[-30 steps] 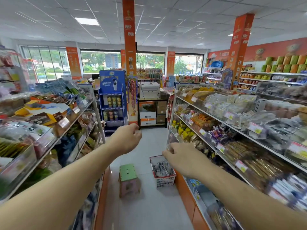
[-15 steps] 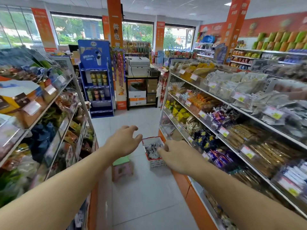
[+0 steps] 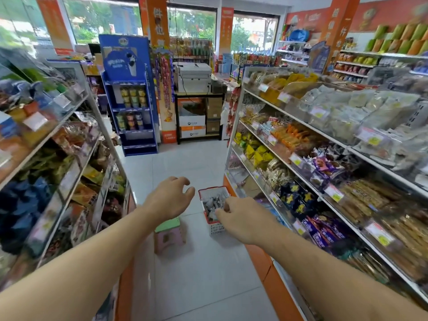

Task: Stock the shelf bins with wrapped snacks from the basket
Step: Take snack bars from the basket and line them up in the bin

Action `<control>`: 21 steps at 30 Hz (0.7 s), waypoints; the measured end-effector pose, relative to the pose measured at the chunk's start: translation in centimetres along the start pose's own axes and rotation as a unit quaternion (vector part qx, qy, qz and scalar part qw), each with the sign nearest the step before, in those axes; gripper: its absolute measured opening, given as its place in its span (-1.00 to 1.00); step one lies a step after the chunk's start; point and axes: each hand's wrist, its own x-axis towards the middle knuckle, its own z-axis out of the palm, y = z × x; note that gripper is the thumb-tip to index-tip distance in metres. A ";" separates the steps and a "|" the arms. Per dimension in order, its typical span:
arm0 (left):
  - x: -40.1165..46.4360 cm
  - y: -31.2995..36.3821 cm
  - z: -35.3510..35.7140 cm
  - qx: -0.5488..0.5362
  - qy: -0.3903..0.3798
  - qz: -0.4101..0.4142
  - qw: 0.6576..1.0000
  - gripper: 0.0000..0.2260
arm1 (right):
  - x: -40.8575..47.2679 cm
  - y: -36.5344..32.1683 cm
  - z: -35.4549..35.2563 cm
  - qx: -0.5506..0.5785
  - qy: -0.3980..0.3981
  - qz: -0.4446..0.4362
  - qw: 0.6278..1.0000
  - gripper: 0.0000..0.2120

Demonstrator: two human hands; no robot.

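Chinese characters "件也" on the orange hanging banner (image 3: 158,22).

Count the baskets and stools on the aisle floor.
2. One basket, red-rimmed with wrapped snacks inside, stands by the right shelf's base, partly behind the right hand. One green-topped stool stands just left of it. Arms may hide more.

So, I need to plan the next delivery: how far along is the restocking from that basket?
Done: nothing I can credit to this job; the shelf bins on the right already look full. In hand: nothing. The left hand and right hand both reach empty toward the basket on the floor. Left: the wrapped snacks still fill the basket, so nearly all the stocking remains.
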 end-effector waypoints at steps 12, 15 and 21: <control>12.4 0.2 2.1 -0.021 -0.006 -0.025 0.999 -0.54 | 13.8 3.0 -1.4 -0.007 -0.016 -0.018 1.000 -0.71; 16.1 -1.5 2.4 -0.023 -0.011 -0.021 0.999 -0.55 | 17.1 2.4 -1.5 -0.005 -0.023 -0.017 1.000 -0.70; 23.9 -4.8 2.0 -0.022 -0.026 0.000 0.999 -0.56 | 23.8 -0.3 -1.4 0.014 -0.014 0.008 1.000 -0.67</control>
